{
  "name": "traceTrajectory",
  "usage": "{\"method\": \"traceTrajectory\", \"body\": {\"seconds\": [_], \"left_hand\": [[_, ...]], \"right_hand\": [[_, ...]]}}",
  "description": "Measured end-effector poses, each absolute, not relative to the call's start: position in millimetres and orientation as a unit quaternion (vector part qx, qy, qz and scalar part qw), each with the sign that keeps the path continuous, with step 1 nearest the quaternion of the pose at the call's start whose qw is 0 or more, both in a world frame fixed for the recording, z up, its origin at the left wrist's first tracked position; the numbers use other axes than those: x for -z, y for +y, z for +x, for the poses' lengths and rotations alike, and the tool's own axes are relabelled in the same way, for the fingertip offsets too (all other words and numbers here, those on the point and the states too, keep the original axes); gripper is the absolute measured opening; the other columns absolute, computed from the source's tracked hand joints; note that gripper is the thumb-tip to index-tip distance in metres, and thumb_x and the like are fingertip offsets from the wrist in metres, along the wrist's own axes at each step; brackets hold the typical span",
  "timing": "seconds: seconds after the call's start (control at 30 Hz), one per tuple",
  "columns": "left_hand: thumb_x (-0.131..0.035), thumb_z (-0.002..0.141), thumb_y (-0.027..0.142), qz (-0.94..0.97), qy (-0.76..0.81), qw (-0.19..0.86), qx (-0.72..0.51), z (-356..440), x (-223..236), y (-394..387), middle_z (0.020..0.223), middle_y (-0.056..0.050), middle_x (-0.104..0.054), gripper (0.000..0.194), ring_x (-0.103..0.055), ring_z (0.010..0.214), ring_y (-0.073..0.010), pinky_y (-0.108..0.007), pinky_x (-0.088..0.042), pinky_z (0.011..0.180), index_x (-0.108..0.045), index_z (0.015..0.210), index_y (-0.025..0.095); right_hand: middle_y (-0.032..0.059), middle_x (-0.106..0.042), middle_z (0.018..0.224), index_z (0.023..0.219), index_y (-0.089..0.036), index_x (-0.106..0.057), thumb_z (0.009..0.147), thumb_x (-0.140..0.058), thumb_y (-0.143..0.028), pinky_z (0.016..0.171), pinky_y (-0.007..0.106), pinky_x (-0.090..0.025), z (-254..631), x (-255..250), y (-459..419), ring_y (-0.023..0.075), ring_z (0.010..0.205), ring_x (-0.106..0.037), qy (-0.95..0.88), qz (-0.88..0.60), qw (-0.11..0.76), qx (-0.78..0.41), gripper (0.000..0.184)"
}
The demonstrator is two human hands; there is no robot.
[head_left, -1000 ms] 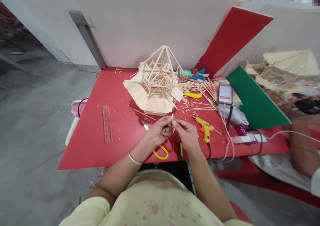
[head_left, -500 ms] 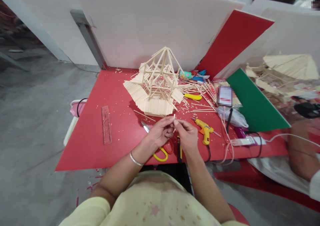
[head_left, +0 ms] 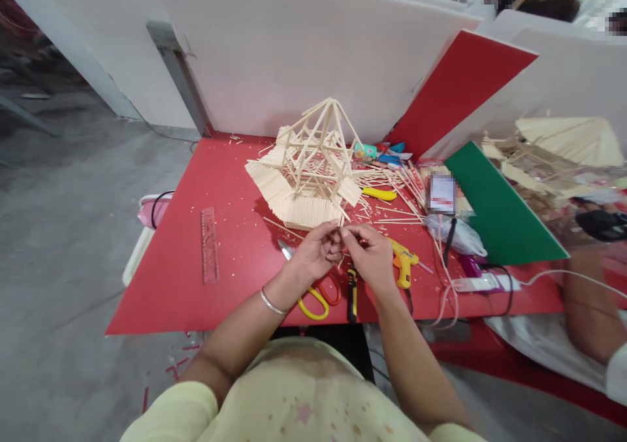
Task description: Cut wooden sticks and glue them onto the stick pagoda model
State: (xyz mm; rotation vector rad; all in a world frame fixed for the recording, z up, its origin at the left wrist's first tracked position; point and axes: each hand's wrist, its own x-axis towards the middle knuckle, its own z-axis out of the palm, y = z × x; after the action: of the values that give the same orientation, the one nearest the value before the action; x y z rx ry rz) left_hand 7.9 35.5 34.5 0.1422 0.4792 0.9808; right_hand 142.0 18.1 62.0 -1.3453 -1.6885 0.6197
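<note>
My left hand (head_left: 316,252) and my right hand (head_left: 373,254) meet fingertip to fingertip above the red table (head_left: 230,187), both pinched on a short wooden stick (head_left: 341,231) held between them. Just beyond the hands stands a stick model house (head_left: 308,168) with a peaked open frame and slatted sides. Under my left hand lie yellow-handled scissors (head_left: 313,295). A yellow glue gun (head_left: 402,262) lies right of my right hand, partly hidden by it.
A clear ruler (head_left: 209,244) lies at the left. Loose sticks (head_left: 396,190), a yellow cutter (head_left: 379,194), a plastic bag (head_left: 453,233) and cables (head_left: 470,279) crowd the right. A green board (head_left: 499,207) and red board (head_left: 455,89) lean there. Another person's arm (head_left: 588,305) rests at far right.
Both hands have moved slightly up and away from me, toward the model house, still pinching the small stick. My right hand now covers part of the glue gun.
</note>
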Motion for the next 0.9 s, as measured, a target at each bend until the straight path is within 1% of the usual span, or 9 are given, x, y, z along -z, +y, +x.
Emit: {"method": "traceTrajectory", "body": {"seconds": [0.3, 0.53, 0.7, 0.9], "left_hand": [[-0.082, 0.067, 0.024, 0.066, 0.251, 0.846, -0.466, 11, -33, 44, 0.056, 0.006, -0.051, 0.029, -0.038, 0.040, -0.0017, -0.016, -0.025, 0.039, -0.056, 0.070, 0.014], [-0.081, 0.066, 0.023, 0.060, 0.251, 0.846, -0.466, 12, -38, 44, 0.054, 0.006, -0.051, 0.028, -0.037, 0.039, -0.0017, -0.016, -0.023, 0.038, -0.055, 0.068, 0.014], [-0.080, 0.065, 0.021, 0.050, 0.244, 0.849, -0.466, 13, -38, 44, 0.055, 0.006, -0.052, 0.027, -0.036, 0.039, -0.0015, -0.016, -0.023, 0.038, -0.055, 0.070, 0.014], [-0.079, 0.067, 0.023, 0.037, 0.233, 0.859, -0.455, 13, -39, 44, 0.054, 0.006, -0.051, 0.027, -0.035, 0.039, -0.0016, -0.016, -0.024, 0.038, -0.054, 0.070, 0.014]], "right_hand": [[0.0013, -0.072, 0.085, 0.087, -0.021, -0.074, 0.091, -0.059, -0.034, 0.071, 0.026, -0.048, 147, -67, 28, 0.0138, 0.077, -0.065, -0.707, -0.524, 0.404, -0.249, 0.020], [0.0012, -0.073, 0.086, 0.088, -0.021, -0.074, 0.091, -0.059, -0.035, 0.069, 0.025, -0.047, 150, -67, 30, 0.0141, 0.079, -0.065, -0.708, -0.523, 0.397, -0.260, 0.020], [0.0006, -0.073, 0.084, 0.086, -0.021, -0.074, 0.090, -0.060, -0.036, 0.068, 0.024, -0.045, 151, -70, 32, 0.0133, 0.076, -0.065, -0.708, -0.530, 0.384, -0.266, 0.021], [0.0009, -0.074, 0.086, 0.088, -0.021, -0.075, 0.090, -0.059, -0.036, 0.068, 0.025, -0.044, 151, -70, 32, 0.0136, 0.077, -0.065, -0.705, -0.527, 0.385, -0.278, 0.022]]}}
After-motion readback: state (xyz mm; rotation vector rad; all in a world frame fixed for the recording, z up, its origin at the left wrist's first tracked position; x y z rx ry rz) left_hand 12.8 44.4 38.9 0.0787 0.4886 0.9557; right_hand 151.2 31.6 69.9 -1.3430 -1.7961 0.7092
